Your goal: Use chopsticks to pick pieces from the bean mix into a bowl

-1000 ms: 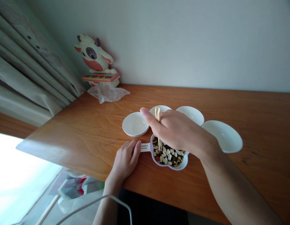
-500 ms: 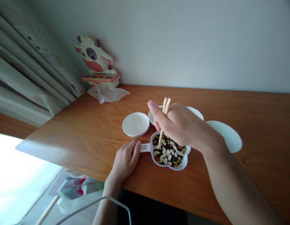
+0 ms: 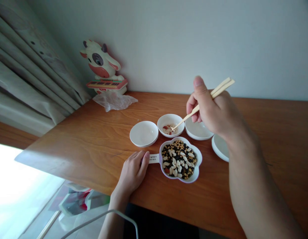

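My right hand [image 3: 215,111] grips a pair of wooden chopsticks [image 3: 206,101]. Their tips reach into a small white bowl [image 3: 162,120] that holds a few reddish and pale pieces. Whether the tips pinch a piece is too small to tell. My left hand [image 3: 134,169] is closed on the handle of a flower-shaped white pan with a purple rim [image 3: 198,166]. Inside the pan lie pale peanut halves [image 3: 178,163] over black and yellow beans or grains. The pan rests on the wooden table, with the bowl just behind it.
Other white bowls stand in an arc: one at left [image 3: 144,132], one behind my right hand [image 3: 197,131], and one partly hidden by my right forearm [image 3: 220,149]. A cow toy with a keyboard [image 3: 104,68] and a crumpled plastic bag [image 3: 115,100] sit by the wall.
My right hand has swung up and away from the pan, carrying the chopsticks' tips over to the bowl behind it. My left hand stays on the handle.
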Demonstrator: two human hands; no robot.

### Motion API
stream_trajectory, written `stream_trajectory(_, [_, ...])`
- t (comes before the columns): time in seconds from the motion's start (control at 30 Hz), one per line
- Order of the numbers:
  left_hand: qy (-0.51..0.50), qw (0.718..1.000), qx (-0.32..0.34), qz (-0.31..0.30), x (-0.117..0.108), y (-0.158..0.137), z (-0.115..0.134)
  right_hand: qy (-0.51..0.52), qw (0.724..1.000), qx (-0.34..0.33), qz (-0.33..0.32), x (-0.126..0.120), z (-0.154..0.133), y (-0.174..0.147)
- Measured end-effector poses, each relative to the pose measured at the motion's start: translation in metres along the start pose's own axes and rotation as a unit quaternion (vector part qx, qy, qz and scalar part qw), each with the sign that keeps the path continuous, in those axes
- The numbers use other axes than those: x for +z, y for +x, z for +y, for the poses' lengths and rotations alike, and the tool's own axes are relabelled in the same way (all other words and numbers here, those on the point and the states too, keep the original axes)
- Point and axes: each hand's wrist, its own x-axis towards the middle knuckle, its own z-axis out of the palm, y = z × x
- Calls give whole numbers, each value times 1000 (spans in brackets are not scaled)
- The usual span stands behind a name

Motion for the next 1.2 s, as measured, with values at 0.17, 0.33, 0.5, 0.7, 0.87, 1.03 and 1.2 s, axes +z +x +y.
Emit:
stream_trajectory(0.17, [0,1000,-1,-3,0,0,0,-22,1000,-8,-3,-1,2,-1])
stream_trajectory(0.33, [-4,1000,-3,2,1,0,-1,-22,1000,-17,-8,-2,0,-4])
stream_trajectory(0.5, [-11,1000,1,-3,2,0,-2,31,996,-19,-79,0,-6,-12])
stream_trajectory(0.7, [-8,1000,-3,-6,2,0,-3,38,962,-41,-266,6,-7,-21])
stream_trajectory(0.87, [-2,1000,-5,-10,-1,0,-2,19,941,-74,-330,17,-16,-25])
stream_trajectory(1.03, [-7,1000,-2,-8,-1,0,-2,27,933,-70,-353,22,-20,-28])
stream_trajectory(1.2, [-8,1000,2,-10,0,0,-2,21,925,-63,-374,26,-21,-27])
